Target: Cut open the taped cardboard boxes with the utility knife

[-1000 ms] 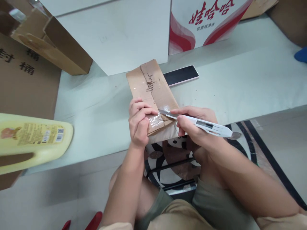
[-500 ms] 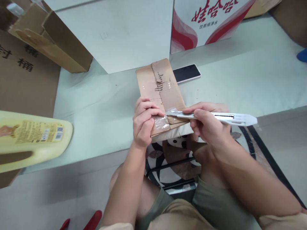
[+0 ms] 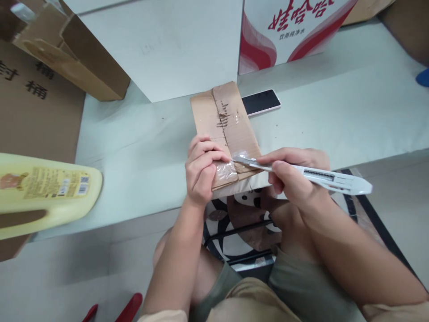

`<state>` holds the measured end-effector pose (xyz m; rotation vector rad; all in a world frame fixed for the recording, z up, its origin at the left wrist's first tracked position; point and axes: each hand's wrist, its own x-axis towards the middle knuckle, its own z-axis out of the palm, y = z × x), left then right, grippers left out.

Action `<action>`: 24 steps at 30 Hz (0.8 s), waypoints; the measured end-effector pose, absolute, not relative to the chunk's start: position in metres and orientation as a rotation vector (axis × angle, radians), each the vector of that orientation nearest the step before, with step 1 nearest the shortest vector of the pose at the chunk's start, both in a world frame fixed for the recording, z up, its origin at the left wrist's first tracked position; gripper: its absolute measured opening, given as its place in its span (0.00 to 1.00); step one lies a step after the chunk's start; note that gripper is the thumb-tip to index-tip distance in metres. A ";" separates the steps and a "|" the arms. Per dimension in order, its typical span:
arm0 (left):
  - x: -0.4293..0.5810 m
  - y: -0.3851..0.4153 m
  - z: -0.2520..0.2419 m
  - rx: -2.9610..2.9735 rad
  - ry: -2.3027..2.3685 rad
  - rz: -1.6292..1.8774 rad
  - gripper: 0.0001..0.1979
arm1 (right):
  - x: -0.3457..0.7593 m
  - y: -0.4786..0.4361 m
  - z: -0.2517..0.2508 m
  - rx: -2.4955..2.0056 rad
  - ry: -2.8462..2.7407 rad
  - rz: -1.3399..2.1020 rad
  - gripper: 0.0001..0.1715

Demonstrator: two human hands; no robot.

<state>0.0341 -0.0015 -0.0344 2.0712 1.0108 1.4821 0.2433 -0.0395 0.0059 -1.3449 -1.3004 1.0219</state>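
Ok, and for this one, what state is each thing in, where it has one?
Cardboard package: lying flat, taped.
Clear tape: wrinkled; cut through or not, unclear.
Utility knife: blade out.
Left grip: closed on the package.
Right grip: closed around the knife.
Phone: face up, screen dark.
Yellow jug: mouth out of frame, capped or not unknown.

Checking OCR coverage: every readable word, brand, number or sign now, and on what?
"饮用纯净水": white-and-red drinking-water carton.
"娃哈哈", apparently; stylised red, cut by the top edge: same carton.
"桶", twice, plus probably "封", cut by the left edge: brown cardboard box.
Taped cardboard package: dark marks, illegible.
Yellow jug: label too small to read.
White box: faint mark, unreadable.
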 end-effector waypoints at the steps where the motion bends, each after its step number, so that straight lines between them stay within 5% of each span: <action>1: 0.034 -0.002 -0.034 2.063 1.007 1.488 0.16 | 0.243 -0.040 0.006 -1.350 -1.292 1.045 0.13; 24: 0.028 -0.017 -0.043 2.323 1.117 1.574 0.17 | 0.242 -0.040 0.005 -1.115 -1.280 1.204 0.12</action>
